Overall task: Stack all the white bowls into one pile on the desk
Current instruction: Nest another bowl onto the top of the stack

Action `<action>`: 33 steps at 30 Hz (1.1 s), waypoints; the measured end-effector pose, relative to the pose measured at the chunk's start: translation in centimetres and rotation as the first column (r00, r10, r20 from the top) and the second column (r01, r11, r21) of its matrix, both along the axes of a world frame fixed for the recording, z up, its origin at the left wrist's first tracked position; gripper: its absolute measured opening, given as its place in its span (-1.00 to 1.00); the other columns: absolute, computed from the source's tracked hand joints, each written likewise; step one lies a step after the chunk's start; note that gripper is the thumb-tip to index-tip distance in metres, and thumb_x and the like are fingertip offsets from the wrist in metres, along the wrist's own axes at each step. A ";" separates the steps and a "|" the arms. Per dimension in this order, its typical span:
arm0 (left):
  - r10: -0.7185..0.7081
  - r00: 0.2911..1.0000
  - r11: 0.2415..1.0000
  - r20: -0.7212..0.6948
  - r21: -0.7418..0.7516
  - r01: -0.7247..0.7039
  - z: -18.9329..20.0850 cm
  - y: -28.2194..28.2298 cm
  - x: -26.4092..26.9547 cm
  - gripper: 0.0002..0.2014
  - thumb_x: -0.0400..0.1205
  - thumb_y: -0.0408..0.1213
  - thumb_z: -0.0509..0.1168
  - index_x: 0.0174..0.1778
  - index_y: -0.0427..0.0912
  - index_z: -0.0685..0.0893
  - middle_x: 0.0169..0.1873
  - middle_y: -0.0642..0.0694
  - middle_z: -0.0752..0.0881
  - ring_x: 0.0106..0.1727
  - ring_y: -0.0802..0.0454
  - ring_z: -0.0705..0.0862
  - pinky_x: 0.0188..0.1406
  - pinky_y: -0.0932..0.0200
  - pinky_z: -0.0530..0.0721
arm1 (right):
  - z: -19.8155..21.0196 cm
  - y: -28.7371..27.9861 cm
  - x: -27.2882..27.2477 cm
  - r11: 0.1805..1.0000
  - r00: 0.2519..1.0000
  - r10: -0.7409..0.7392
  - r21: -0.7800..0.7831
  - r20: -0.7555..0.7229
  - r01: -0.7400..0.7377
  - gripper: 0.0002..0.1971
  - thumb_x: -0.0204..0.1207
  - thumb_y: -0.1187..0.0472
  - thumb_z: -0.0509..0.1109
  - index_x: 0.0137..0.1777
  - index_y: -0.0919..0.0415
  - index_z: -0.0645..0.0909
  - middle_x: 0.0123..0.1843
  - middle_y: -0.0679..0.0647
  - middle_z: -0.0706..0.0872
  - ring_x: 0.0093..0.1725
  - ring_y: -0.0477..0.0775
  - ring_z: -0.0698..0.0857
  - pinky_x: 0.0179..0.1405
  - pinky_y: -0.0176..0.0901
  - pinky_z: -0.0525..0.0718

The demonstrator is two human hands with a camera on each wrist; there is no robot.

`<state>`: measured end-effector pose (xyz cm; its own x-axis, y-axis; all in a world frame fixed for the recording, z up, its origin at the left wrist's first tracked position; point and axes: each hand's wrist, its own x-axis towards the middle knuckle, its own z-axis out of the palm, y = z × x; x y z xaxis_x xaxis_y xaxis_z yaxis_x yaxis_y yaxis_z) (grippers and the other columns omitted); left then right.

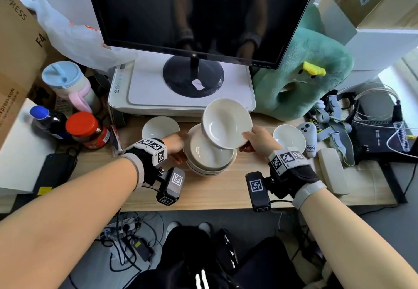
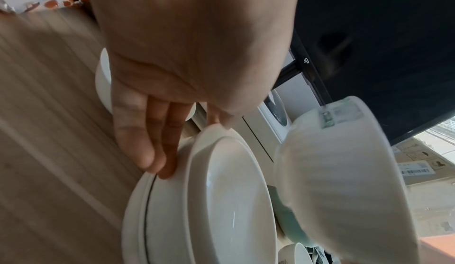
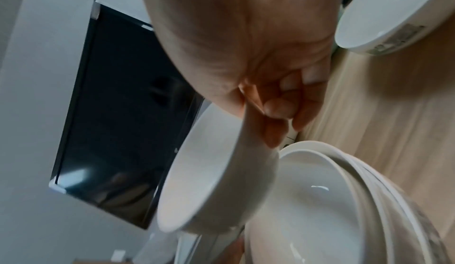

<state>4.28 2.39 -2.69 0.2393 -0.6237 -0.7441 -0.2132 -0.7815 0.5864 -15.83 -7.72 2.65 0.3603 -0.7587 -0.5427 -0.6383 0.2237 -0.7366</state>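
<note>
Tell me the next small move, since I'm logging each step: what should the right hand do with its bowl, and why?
Probably level the tilted bowl and lower it into the pile. The right hand holds it by the rim, just above the top bowl, while the left hand steadies the pile's side.

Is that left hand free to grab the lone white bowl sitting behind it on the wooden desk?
Probably yes, once it lets go: the left hand now steadies the stack of white bowls, and the lone white bowl sits just behind it, unobstructed.
</note>
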 end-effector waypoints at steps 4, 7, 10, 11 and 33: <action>-0.022 0.999 0.999 -0.049 -0.048 0.019 0.2 0.3 0.3 -0.62 0.70 -0.35 0.01 0.46 -0.14 0.38 -0.26 -0.28 0.67 -0.73 0.07 0.67 -0.77 0.17 0.67 | -0.6 0.5 0.9 0.988 0.981 0.144 -0.035 -0.128 -0.150 -0.77 0.50 0.43 0.08 0.08 0.26 0.47 -0.45 0.14 0.58 -0.59 -0.05 0.61 -0.58 -0.27 0.55; -0.027 0.999 0.999 -0.046 -0.047 0.025 0.5 0.5 0.4 -0.46 0.68 -0.42 0.02 0.61 -0.02 0.25 0.37 -0.31 0.59 -0.03 -0.31 0.80 -0.56 0.04 0.76 | -1.9 0.8 1.3 0.983 0.966 0.179 -0.001 -0.185 -0.182 -0.60 0.49 0.39 0.08 0.33 0.23 0.43 -0.46 0.12 0.59 -0.51 0.03 0.59 -0.48 -0.18 0.57; -0.013 0.998 0.999 -0.068 -0.043 0.010 1.1 0.7 0.3 -0.43 0.68 -0.45 0.00 0.64 -0.01 0.21 0.59 -0.23 0.35 0.32 -0.47 0.61 -0.44 0.08 0.77 | -2.5 1.1 1.5 0.977 0.956 0.211 0.029 -0.203 -0.210 -0.52 0.50 0.39 0.08 0.43 0.20 0.38 -0.48 0.13 0.59 -0.51 0.04 0.58 -0.42 -0.12 0.57; -0.010 0.997 0.999 -0.074 -0.039 0.007 1.2 0.7 0.2 -0.43 0.68 -0.46 0.00 0.64 -0.01 0.20 0.60 -0.24 0.33 0.32 -0.47 0.62 -0.43 0.10 0.77 | -2.6 1.2 1.5 0.978 0.959 0.207 0.036 -0.196 -0.204 -0.51 0.50 0.40 0.08 0.44 0.20 0.37 -0.46 0.12 0.58 -0.51 0.04 0.57 -0.42 -0.11 0.56; 0.097 0.995 0.995 0.028 0.006 -0.097 0.9 0.4 0.8 -0.55 0.73 -0.16 -0.04 0.53 -0.19 0.35 -0.13 -0.23 0.57 -0.39 -0.01 0.54 -0.50 0.17 0.67 | -4.8 -0.9 -4.2 0.921 0.948 -0.296 0.230 -0.112 0.315 -0.49 0.61 -0.09 0.15 0.35 0.30 0.47 -0.37 0.15 0.54 -0.48 0.00 0.40 -0.47 -0.18 0.53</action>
